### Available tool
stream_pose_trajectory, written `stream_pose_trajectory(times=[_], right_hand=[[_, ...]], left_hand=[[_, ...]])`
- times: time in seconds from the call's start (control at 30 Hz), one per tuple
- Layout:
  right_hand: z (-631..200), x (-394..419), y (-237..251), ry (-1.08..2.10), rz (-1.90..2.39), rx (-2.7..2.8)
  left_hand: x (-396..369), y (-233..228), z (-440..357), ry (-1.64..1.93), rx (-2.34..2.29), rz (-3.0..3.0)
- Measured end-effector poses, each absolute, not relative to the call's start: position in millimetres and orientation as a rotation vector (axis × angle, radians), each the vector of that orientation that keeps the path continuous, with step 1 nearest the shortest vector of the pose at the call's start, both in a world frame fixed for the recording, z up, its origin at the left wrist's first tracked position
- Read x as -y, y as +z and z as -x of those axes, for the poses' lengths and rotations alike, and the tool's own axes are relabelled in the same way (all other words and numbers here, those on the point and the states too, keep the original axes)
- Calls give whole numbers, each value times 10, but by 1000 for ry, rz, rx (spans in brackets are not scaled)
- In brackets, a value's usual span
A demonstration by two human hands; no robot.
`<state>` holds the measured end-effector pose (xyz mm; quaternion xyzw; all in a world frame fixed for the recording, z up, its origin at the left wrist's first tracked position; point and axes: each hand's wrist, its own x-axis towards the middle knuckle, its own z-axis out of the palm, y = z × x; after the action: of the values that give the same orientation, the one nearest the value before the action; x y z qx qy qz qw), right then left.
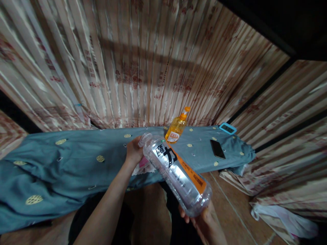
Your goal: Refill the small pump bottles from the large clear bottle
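A large clear plastic bottle (176, 173) with a silver and orange label is held tilted in front of me, its neck to the upper left. My left hand (134, 149) is closed around the neck end; no cap shows on its mouth. At the lower right, my right hand (200, 221) grips the bottle's base from beneath. Partly hidden behind the bottle, a pink and white cloth or packet (145, 166) lies near the edge of the covered table. Just beyond stands a pump bottle (176, 128) of orange-yellow liquid.
A blue-green patterned cloth (84, 170) covers the long narrow table. On its right part lie a dark phone (217, 149) and a blue-framed digital clock (228, 128). Pleated curtains (153, 68) hang behind and at the right. A white plastic bag (283, 221) is low on the right.
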<state>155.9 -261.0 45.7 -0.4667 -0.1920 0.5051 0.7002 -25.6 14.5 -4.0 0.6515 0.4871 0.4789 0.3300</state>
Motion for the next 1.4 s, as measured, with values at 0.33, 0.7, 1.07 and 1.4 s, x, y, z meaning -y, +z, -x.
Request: stream_pose_trajectory(times=[0.33,0.7,1.07,1.4], right_hand=[[-1571,2620,431,1142,1047,427],[-1560,2604,451,1146,1056,452],[-1552,2610,448,1156,1039,417],[-1555,2605,438,1161,1032,431]], left_hand=[[-169,-78,251,1266,-1299,-1678],[-150,-26,267,1256,-1304,-1684],[-148,-46,259,1276,-1266,-1669],[-139,-8,259,1258,-1288,-1673]])
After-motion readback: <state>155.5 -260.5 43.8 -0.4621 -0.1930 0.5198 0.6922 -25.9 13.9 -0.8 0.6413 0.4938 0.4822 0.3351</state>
